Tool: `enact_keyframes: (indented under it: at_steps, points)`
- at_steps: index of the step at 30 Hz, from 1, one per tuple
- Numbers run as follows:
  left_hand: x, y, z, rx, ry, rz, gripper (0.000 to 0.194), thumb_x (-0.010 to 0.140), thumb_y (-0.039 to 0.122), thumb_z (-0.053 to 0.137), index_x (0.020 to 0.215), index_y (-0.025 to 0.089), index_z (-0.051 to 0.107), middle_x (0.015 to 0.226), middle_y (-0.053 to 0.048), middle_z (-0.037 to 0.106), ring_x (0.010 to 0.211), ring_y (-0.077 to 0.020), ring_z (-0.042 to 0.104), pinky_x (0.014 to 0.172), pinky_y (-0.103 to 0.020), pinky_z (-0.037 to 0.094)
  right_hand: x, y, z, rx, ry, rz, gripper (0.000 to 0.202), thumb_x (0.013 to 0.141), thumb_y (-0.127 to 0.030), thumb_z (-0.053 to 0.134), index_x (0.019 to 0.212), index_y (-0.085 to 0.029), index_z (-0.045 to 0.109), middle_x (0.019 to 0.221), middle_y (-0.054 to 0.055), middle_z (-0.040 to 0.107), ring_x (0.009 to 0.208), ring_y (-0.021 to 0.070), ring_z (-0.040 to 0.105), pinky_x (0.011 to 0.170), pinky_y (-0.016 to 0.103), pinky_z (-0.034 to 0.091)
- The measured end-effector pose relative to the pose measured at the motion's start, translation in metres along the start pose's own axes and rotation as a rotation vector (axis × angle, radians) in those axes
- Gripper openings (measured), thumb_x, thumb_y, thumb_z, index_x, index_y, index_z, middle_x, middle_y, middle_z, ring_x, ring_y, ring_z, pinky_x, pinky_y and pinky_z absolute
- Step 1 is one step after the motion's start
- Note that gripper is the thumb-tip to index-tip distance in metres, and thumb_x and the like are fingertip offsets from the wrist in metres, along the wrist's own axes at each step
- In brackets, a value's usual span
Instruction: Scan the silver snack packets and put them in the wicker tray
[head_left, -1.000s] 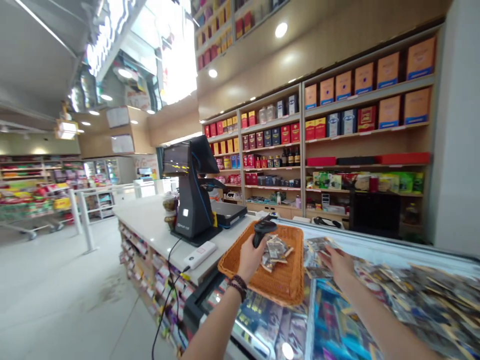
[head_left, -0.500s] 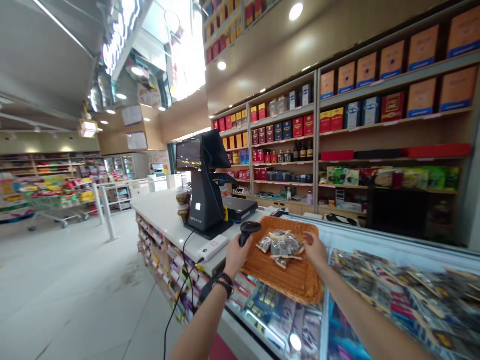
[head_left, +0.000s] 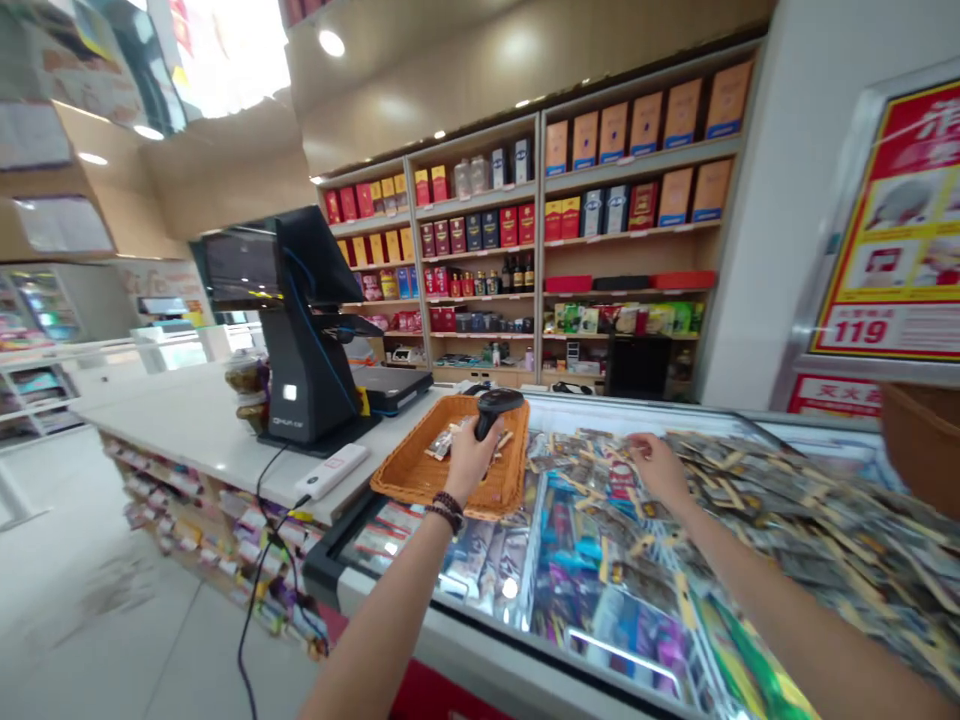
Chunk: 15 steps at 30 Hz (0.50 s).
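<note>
My left hand is wrapped round the grip of a black handheld barcode scanner, holding it above an orange wicker basket. Small clear-and-grey snack packets lie in the basket, partly hidden behind my hand. My right hand reaches over a wide heap of similar packets on the glass-topped case. Its fingers are loosely bent and slightly apart, close to the packets, and nothing shows in them.
Left of the basket stand a black checkout terminal and a white device with a trailing black cable. A flat black unit sits behind. Boxed goods fill the back shelves. A brown container is at right.
The view has turned right. My right hand has moved from the basket's right side to the packet heap. My left hand still holds the scanner, now over the basket.
</note>
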<state>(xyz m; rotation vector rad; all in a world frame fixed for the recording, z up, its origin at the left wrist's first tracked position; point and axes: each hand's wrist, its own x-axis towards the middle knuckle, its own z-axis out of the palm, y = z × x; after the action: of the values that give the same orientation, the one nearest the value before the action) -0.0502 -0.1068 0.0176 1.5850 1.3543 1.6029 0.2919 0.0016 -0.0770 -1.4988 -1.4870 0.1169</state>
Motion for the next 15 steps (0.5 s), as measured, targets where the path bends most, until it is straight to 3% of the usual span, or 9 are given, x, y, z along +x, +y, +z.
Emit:
enact_keyframes:
  at_steps: [3,7,11,15]
  points:
    - [-0.007,0.002,0.035,-0.062,-0.065,0.014,0.046,0.083,0.063,0.064,0.076,0.020,0.051,0.052,0.006,0.048,0.041,-0.0081,0.043,0.043,-0.021,0.032,-0.009,0.020,-0.030,-0.098,-0.080,-0.039,0.027,0.086,-0.023,0.058,0.109,-0.017,0.070,0.102,0.011,0.078,0.092,0.0264,0.073,0.087,0.039,0.055]
    - [-0.024,-0.007,0.078,-0.078,-0.169,-0.021,0.044,0.084,0.062,0.064,0.078,0.020,0.053,0.054,0.005,0.051,0.041,-0.0091,0.046,0.044,-0.021,0.034,-0.021,0.042,-0.058,-0.161,-0.348,-0.085,0.036,0.082,-0.014,0.058,0.116,-0.017,0.072,0.117,0.014,0.076,0.112,0.0289,0.070,0.104,0.042,0.049]
    - [-0.045,-0.023,0.114,-0.043,-0.265,-0.058,0.042,0.082,0.061,0.067,0.081,0.020,0.057,0.054,0.004,0.052,0.043,-0.0107,0.046,0.045,-0.023,0.033,-0.023,0.051,-0.071,-0.127,-0.486,-0.054,0.029,0.072,-0.014,0.069,0.099,-0.022,0.078,0.114,0.010,0.079,0.114,0.0308,0.070,0.106,0.041,0.049]
    - [-0.061,-0.040,0.141,-0.032,-0.319,-0.081,0.039,0.083,0.059,0.064,0.086,0.020,0.061,0.056,0.004,0.053,0.045,-0.0118,0.047,0.046,-0.023,0.033,-0.019,0.048,-0.066,-0.034,-0.506,0.035,0.017,0.060,-0.018,0.081,0.075,-0.023,0.077,0.089,0.006,0.081,0.095,0.0309,0.075,0.094,0.040,0.055]
